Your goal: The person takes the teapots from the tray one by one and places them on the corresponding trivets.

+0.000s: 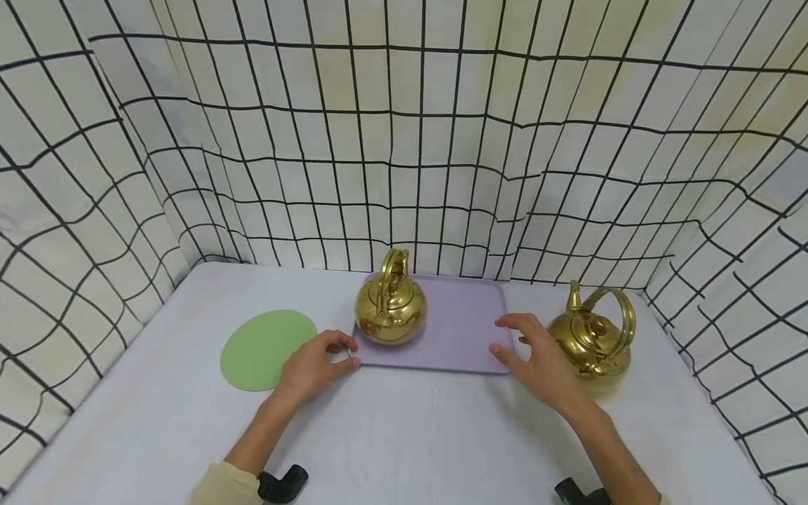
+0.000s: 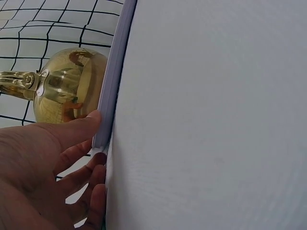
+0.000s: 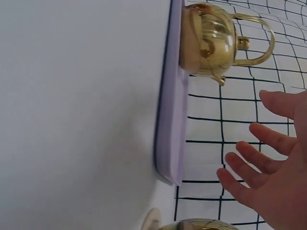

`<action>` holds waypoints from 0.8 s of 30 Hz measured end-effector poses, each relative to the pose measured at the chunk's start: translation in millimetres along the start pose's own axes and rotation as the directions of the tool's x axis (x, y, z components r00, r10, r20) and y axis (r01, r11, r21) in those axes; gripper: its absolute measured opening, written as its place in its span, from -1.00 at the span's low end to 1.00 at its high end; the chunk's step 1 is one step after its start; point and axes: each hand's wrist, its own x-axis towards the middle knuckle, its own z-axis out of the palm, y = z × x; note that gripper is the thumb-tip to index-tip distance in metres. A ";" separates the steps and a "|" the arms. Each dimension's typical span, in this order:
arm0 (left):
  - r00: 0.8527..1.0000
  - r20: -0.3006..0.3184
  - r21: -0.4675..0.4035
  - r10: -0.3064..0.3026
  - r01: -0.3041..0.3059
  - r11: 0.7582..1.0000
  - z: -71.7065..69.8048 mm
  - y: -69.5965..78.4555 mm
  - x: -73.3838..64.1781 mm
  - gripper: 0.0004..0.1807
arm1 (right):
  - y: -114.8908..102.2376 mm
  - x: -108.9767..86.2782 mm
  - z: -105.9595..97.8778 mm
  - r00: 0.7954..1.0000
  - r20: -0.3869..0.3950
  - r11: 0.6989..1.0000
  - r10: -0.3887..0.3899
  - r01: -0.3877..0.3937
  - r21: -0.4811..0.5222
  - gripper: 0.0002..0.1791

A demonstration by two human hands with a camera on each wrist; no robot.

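A lilac tray lies at the back of the white table, and a shiny brass teapot stands on its left part. My left hand holds the tray's near left corner, thumb against the front rim and fingers round the left end; the left wrist view shows the thumb on the rim. Beside the tray's right end is my right hand, its fingers spread and holding nothing. The right wrist view shows a gap between those fingers and the tray.
A second brass teapot stands right of the tray, partly behind my right hand. A flat green oval mat lies to the left, near my left hand. White walls with a black grid enclose the table's back and sides.
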 end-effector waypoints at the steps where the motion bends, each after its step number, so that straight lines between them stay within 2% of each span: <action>1: 1.000 0.000 -0.003 0.000 0.000 1.000 -0.3 0.1 -0.2 -0.78 | 1.3 0.1 2.2 1.000 0.021 1.000 0.015 -0.015 0.006 -0.54; 5: 1.000 -0.001 -0.014 -0.002 0.002 1.000 -1.6 1.5 -1.4 -0.78 | 6.9 2.1 10.9 0.997 0.068 0.999 0.035 -0.037 0.019 -0.54; 10: 1.000 -0.021 -0.051 -0.001 0.000 0.999 -2.8 1.0 -0.6 -0.81 | 13.3 4.7 19.9 0.995 0.100 1.000 0.019 -0.020 0.003 -0.54; 13: 0.998 -0.060 -0.111 -0.003 -0.003 0.994 -3.9 -0.8 2.0 -0.81 | 15.2 5.7 23.7 0.991 0.128 0.999 0.029 -0.024 -0.038 -0.52; 18: 0.991 -0.129 -0.237 -0.014 -0.017 0.971 -8.8 -3.1 7.7 -0.78 | 17.6 6.6 27.5 0.981 0.177 0.992 0.077 -0.057 -0.114 -0.48; 24: 0.978 -0.209 -0.312 -0.015 -0.053 0.949 -16.6 5.6 15.8 -0.74 | 20.8 6.9 28.4 0.974 0.205 0.991 0.093 -0.071 -0.110 -0.47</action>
